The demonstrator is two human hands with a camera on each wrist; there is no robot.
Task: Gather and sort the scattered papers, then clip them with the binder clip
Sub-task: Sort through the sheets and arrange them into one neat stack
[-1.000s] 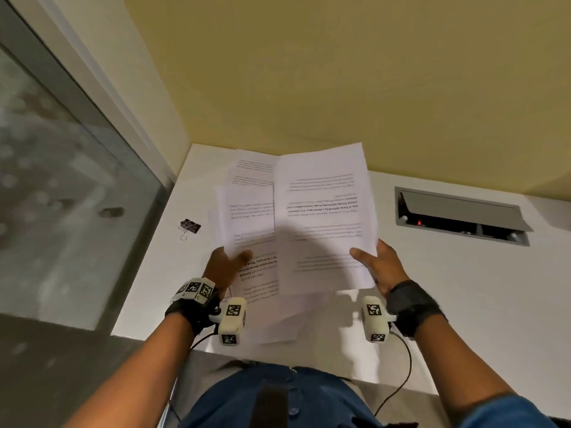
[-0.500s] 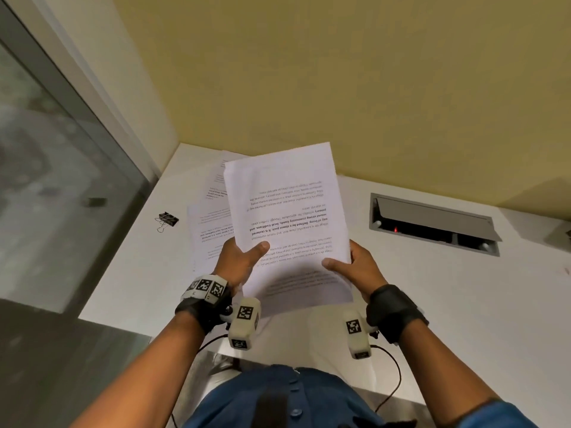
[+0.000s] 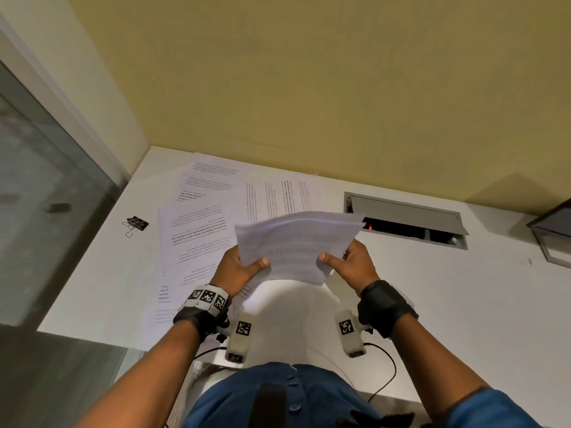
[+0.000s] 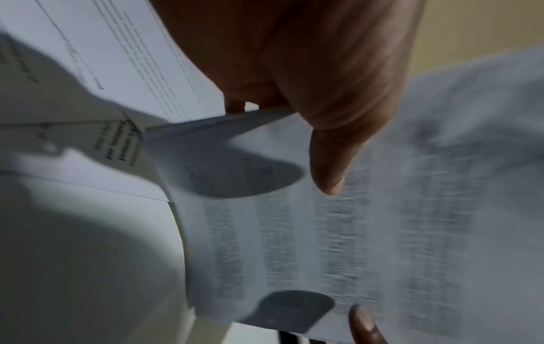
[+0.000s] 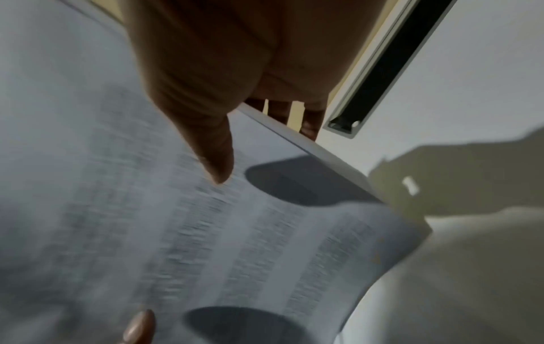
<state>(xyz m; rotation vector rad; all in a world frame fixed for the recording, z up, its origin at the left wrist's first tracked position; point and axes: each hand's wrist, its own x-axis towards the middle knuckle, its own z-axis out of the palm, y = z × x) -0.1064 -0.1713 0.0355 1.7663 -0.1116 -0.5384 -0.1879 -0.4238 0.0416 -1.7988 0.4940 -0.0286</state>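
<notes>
Blue fabric with buttons, the person's shirt [image 3: 278, 393], fills the near edge of the head view. Beyond it, black wrist straps carry white camera housings with square printed markers. The left hand [image 3: 236, 271] and the right hand [image 3: 352, 264] pinch one thin, flexible sheet of white paper [image 3: 296, 245] at its near corners, each thumb flat on the printed upper face and the remaining fingers beneath, as both wrist views confirm; how those lower fingers lie cannot be told. The held sheet is raised above the white table [image 3: 463, 304], bowed across its width, and its text is blurred. Farther off, the other papers [image 3: 213, 217] lie flat and overlapping on the matte tabletop, rectangular, printed with lines of text. To their left, well apart from the hands, rests the black binder clip [image 3: 137, 224], its wire handles splayed. A grey rectangular cable hatch [image 3: 404, 219] sits recessed at right, before the yellow wall [image 3: 309, 72].
</notes>
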